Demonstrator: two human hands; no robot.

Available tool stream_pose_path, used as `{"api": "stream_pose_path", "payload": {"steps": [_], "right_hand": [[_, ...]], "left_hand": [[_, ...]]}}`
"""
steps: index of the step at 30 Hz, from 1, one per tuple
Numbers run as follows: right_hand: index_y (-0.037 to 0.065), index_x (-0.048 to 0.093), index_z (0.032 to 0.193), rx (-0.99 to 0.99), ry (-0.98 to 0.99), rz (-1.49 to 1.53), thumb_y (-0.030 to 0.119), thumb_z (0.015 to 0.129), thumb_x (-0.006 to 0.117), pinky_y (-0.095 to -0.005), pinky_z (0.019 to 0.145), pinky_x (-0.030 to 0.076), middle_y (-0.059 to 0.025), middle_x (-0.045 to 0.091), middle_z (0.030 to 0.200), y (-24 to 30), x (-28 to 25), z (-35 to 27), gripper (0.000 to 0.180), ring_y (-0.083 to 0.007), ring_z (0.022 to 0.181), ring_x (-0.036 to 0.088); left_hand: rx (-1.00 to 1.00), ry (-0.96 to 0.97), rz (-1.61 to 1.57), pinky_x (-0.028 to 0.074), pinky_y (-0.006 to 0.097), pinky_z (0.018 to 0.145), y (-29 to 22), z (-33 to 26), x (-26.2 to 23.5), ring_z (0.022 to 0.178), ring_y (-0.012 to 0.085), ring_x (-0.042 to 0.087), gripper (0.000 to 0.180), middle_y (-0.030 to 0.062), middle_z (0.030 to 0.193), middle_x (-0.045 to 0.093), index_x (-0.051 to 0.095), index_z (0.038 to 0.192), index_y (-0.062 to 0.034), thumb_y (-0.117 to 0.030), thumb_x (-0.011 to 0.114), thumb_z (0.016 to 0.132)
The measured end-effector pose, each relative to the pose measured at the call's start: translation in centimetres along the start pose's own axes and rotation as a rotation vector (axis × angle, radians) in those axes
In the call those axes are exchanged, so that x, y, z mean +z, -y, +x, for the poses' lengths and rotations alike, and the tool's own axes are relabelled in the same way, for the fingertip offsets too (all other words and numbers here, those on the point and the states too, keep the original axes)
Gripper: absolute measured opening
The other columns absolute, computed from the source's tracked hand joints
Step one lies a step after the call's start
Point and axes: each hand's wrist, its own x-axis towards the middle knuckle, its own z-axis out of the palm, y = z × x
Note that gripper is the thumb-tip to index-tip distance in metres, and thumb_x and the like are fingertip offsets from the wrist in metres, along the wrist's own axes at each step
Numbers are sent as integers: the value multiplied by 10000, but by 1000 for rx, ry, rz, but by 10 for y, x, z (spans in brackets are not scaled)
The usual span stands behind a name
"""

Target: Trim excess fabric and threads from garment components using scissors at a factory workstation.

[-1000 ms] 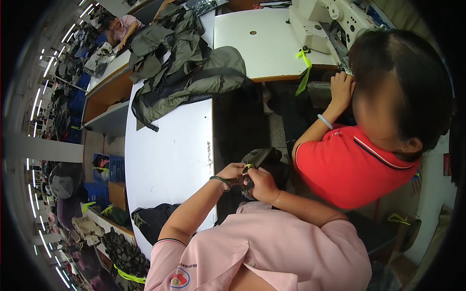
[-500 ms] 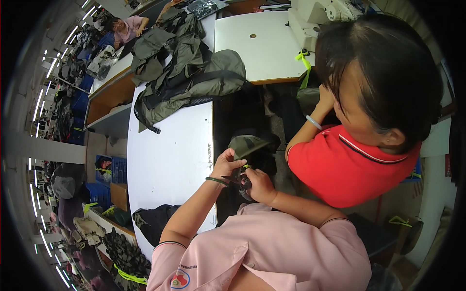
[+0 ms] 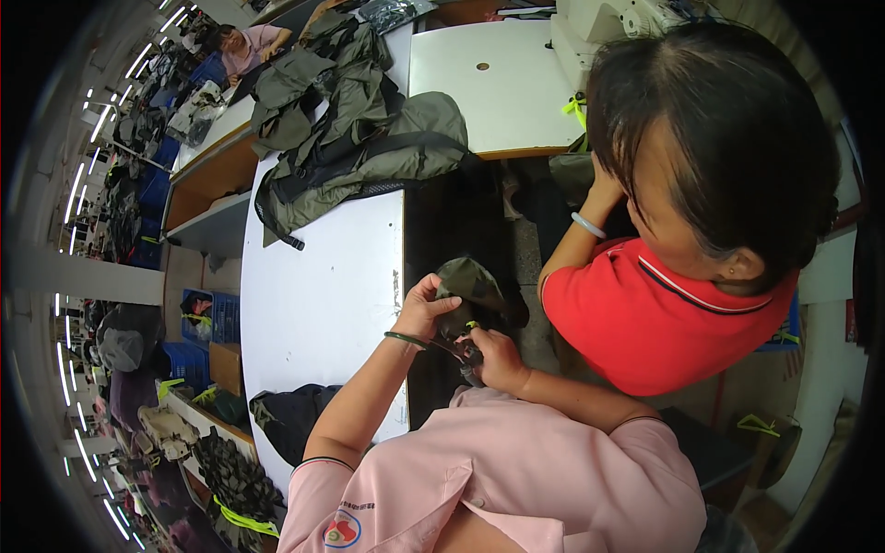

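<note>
My left hand [image 3: 421,311] pinches the edge of an olive-green fabric piece [image 3: 468,280] between thumb and fingers, just off the edge of the white table. My right hand [image 3: 502,361] is closed around dark-handled scissors [image 3: 469,354], whose blade points left toward my left wrist. A small yellow-green bit shows by the right fingertips; what it belongs to is too small to tell. The lower part of the fabric piece merges with the dark gap behind it.
The white table [image 3: 318,304] bears olive-green garments or bags [image 3: 369,157] at its far end and a dark cloth [image 3: 293,419] near my left arm. At right sits a co-worker in a red shirt [image 3: 664,318], near a sewing machine [image 3: 581,46]. Blue crates [image 3: 219,318] stand left.
The fabric piece has turned and hangs differently, its tip no longer pointing right. My left hand has shifted slightly up and left; the right hand and scissors have moved slightly down.
</note>
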Motion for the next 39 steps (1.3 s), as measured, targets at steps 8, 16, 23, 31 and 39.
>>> {"api": "stream_pose_path", "payload": {"steps": [8, 16, 23, 31, 39], "right_hand": [[70, 548, 879, -1, 54, 41, -11, 670, 663, -425, 651, 477, -101, 633, 803, 6, 1, -4, 251, -346, 720, 604], [66, 596, 918, -88, 93, 68, 8, 732, 659, -421, 664, 493, -120, 645, 815, 40, 25, -14, 205, -344, 733, 612], [48, 587, 884, -95, 194, 2, 110, 758, 764, -391, 649, 496, -114, 654, 813, 56, 64, -29, 225, -313, 741, 632], [23, 567, 919, 104, 431, 2, 62, 788, 727, -359, 691, 518, -128, 669, 837, 81, 121, -40, 211, -280, 782, 670], [51, 570, 913, 263, 575, 53, 206, 814, 719, -398, 671, 502, -142, 658, 822, 102, 191, -72, 236, -344, 782, 648]], "left_hand": [[65, -45, -81, 552, 327, 772, -24, -13, -14, 806, 158, 644, 242, 30, 881, 657, 555, 855, -92, 82, 703, 775], [867, -169, 81, 511, 333, 872, -199, -99, -55, 939, 171, 614, 306, 59, 985, 639, 540, 996, -84, 63, 697, 777], [839, -474, 255, 450, 269, 900, -193, -144, -149, 956, 133, 589, 386, 26, 1018, 633, 559, 1065, -72, 88, 700, 744], [309, -751, 532, 494, 283, 835, -11, -180, -297, 977, 163, 604, 505, 75, 1110, 619, 515, 1253, -25, -93, 751, 812], [436, -1203, 686, 475, 274, 819, 44, -387, -336, 913, 158, 583, 271, 84, 1028, 607, 596, 1082, -14, -153, 683, 866]]}}
